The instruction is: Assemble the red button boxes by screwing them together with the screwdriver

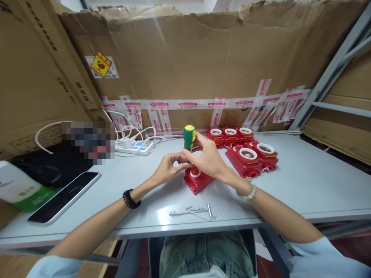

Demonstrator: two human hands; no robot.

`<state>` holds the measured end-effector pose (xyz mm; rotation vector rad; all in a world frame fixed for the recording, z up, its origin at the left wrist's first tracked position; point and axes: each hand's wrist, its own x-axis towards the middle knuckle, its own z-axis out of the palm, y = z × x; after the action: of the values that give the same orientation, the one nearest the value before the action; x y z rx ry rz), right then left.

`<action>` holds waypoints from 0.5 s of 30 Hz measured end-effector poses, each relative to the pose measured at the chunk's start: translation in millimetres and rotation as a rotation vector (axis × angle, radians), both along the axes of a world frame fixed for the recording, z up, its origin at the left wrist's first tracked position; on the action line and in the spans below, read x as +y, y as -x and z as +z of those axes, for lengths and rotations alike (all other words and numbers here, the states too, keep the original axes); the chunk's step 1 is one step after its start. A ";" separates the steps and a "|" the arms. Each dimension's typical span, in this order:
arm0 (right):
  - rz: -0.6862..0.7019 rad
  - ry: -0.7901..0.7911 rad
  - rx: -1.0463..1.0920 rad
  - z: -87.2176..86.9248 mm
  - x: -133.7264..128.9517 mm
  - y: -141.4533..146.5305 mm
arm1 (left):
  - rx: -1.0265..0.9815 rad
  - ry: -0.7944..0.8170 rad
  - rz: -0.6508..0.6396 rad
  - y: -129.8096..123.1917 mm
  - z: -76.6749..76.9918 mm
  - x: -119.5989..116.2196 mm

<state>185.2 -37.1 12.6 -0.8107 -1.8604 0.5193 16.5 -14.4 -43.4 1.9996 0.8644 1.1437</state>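
A screwdriver (189,138) with a green and yellow handle stands upright, and my right hand (207,154) is closed round its lower handle. Below it lies a red housing (197,184) with a round red button in a white ring, partly covered by my hands. My left hand (171,166) has its thumb and fingers drawn together beside the screwdriver's lower end, just over the housing. What its fingertips grip is hidden, as is the screwdriver's tip. Nearer to me, several loose screws, a metal pin (209,210) and a thin cord (185,213) lie on the table.
Several similar red units (249,160) with white rings stand at the right rear. A power strip (136,147) with white cables lies at the left rear. A phone-like tablet (65,197) and a green-white pack (24,191) lie left. Cardboard (185,58) walls the back.
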 end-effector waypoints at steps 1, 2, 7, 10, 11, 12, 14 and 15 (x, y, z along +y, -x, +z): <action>0.002 -0.006 -0.007 0.2 -0.3 0.0 | -0.028 -0.001 0.038 -1.4 -0.9 0.5; 0.007 -0.009 -0.012 0.3 -0.6 0.0 | -0.045 0.002 0.065 -2.7 -1.4 0.7; 0.020 0.005 0.031 -2.1 1.5 0.0 | 0.025 0.016 -0.012 -0.3 3.5 -2.2; 0.006 0.018 0.065 -3.2 2.9 -0.7 | 0.070 0.000 -0.063 3.2 6.3 -3.7; 0.007 0.020 0.075 -2.8 2.8 -0.8 | 0.065 -0.010 -0.049 3.4 6.1 -3.5; 0.008 0.022 0.082 -2.2 2.5 -0.9 | 0.047 -0.020 -0.021 3.1 5.4 -2.9; 0.020 0.023 0.076 -0.7 1.3 -0.7 | -0.011 -0.035 0.037 1.3 3.2 -1.1; 0.031 0.019 0.068 -0.2 0.6 -0.5 | -0.033 -0.035 0.051 0.3 2.2 -0.3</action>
<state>185.7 -36.5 12.5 -0.7693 -1.8099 0.5782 16.2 -14.6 -41.2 1.9913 0.8889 1.2250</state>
